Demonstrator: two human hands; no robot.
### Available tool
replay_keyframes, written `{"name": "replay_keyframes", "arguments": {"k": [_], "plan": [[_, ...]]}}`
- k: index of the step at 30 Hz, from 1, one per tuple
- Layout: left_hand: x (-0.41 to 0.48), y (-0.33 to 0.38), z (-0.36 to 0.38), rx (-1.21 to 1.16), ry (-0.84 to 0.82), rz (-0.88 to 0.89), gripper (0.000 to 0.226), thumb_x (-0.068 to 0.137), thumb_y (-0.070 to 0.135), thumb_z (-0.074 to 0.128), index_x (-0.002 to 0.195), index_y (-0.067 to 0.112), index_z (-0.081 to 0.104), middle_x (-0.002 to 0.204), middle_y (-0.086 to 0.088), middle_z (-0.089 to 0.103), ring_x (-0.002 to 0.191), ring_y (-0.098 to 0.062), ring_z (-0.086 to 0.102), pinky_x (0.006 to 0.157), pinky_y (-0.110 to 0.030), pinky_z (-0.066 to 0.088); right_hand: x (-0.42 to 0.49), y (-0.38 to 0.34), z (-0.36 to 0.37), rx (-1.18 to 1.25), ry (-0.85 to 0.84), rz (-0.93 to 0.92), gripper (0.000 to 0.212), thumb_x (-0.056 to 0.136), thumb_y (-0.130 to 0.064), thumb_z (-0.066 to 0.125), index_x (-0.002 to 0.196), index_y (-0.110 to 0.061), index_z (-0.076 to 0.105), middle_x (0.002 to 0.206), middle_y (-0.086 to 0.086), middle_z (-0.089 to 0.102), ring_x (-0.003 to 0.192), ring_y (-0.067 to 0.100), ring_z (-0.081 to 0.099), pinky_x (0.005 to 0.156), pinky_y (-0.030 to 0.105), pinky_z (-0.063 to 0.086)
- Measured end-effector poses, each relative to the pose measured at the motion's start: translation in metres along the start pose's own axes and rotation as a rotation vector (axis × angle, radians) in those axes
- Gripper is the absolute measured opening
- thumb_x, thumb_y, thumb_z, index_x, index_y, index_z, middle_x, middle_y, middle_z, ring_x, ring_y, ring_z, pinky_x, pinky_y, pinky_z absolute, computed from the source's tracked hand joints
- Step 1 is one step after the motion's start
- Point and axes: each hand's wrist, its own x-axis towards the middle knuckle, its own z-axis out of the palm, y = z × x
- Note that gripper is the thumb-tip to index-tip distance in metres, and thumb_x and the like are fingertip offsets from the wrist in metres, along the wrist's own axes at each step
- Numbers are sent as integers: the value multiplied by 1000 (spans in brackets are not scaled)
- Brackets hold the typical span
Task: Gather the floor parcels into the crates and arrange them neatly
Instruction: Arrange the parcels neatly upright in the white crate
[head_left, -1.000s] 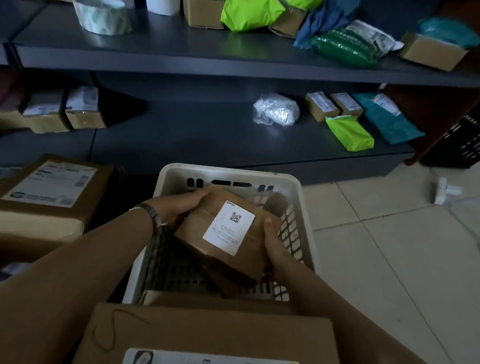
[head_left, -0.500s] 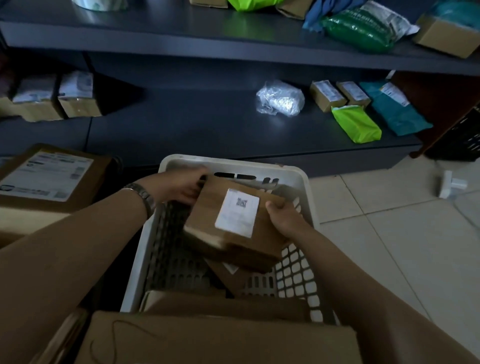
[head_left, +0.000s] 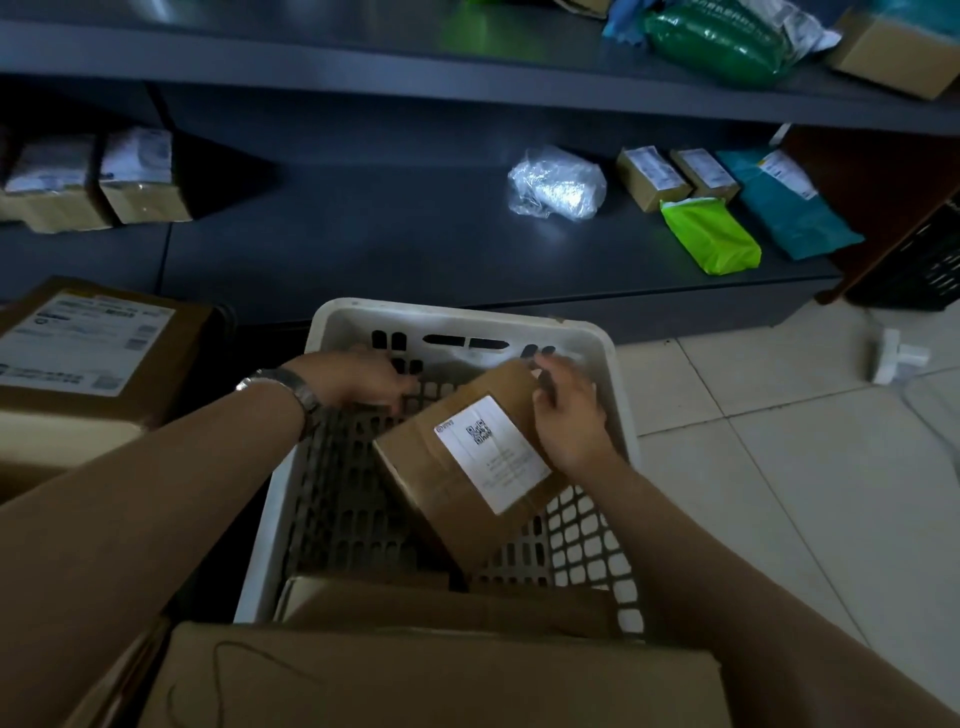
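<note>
One boxy cardboard parcel (head_left: 467, 467) aslant in a white latticed plastic crate (head_left: 457, 316).

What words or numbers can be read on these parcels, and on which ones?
No text is legible.
White label on the parcel in the crate: a QR code, print too small.
Label on the large box at left: blurred.
Green bag on the upper shelf: white print, blurred.
Labels on small shelf boxes: too small.

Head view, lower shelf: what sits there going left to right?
left taped box → right taped box → clear plastic bundle → first small labelled box → second small labelled box → teal mailer
</note>
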Motion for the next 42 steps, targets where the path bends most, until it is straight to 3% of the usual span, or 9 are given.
{"name": "replay_keyframes", "arguments": {"k": [5,8,13,15,20,23,31,35,42], "plan": [[14,11,26,-399,-175,82,48,96,58,37,123,25,61,125,-3,65,115,-21,60,106,-43,43,-39,7,38,42,613,115,19,85,-16,63,97,-6,51,109,15,50,105,31,47,91,45,46],[21,9,32,-570,-165,44,54,88,63,44,120,23,63,120,-3,67,111,-21,62,105,-43,45,-46,-3,48,140,716,178,28,76,-12,69,95,-2,51,105,18,49,101,33,45,89,43,44],[12,11,32,-386,-207,161,99,66,90,33,149,37,29,159,11,22,146,-13,21,120,-46,15,-59,11,36,120,544,244,21,90,-26,64,95,-9,53,90,2,54,90,24,52,75,37,46],[14,10,36,-422,-211,156,83,83,80,28,152,35,19,161,12,10,148,-11,9,122,-45,9,-72,12,36,302,443,360,22,93,-30,61,102,-12,51,87,-1,57,78,18,57,65,31,44],[14,0,40,-573,-287,97,52,96,61,36,130,26,55,129,2,64,116,-13,61,106,-37,43,-69,13,45,686,97,872,113,67,-68,76,151,-13,23,152,17,33,136,38,39,109,51,40],[15,-1,41,-662,-351,56,58,93,64,38,119,18,63,105,-2,74,94,-13,71,82,-28,54,-59,26,36,951,-265,774,70,71,-67,71,123,-22,56,126,14,60,115,35,56,101,57,46],[28,-30,38,-490,-119,-47,100,59,97,39,141,40,43,150,8,41,139,-22,37,113,-50,30,-49,35,41,808,-432,595,43,83,-60,63,113,-30,64,114,3,67,106,26,60,88,48,49],[18,-24,6,-606,-58,-99,57,80,55,58,121,16,64,125,-14,63,113,-29,61,102,-49,46,-37,12,51,722,-554,508,54,80,-69,61,120,-33,62,118,1,66,109,24,60,95,50,48],[-12,1,-17,-17,210,-16,36,100,23,39,123,-1,52,129,-13,55,113,-27,56,91,-34,47,-12,-17,72,589,-516,376,62,81,-70,62,128,-30,58,125,2,67,106,22,65,85,43,54]]}}
